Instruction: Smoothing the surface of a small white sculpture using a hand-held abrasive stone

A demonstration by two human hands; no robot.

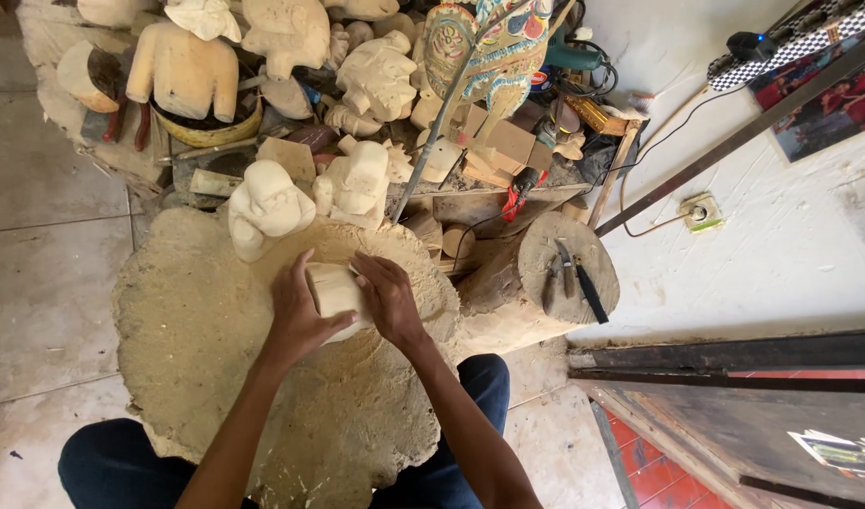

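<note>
**Pale wood block held on a dusty stump**

Pale, unfinished wood was what we had in both hands: a rounded carving blank (334,290) sat near the middle of the big sawdust-covered stump (187,339) that served as our surface. Our left hand (299,316) wrapped its side from nine o'clock, and our right hand (387,297) clasped it from three o'clock, fingers curled over the top. Both hands were closed on the blank.

We judged the main risk to be slipping. The stump was coated in loose dust, and the blank looked smooth and curved, so a push could have made it skid or roll out of our grasp.

Two roughed-out figures (268,207) (355,184) stood just beyond at twelve o'clock, near enough that a sliding blank or a moving elbow might have knocked them over.

At three o'clock, several dark-handled tools (569,273) lay on a smaller log (564,269), well apart from the hands; reaching across without looking could have met an edge. A cable (470,231) trailing near the pile at one o'clock might have snagged.
</note>
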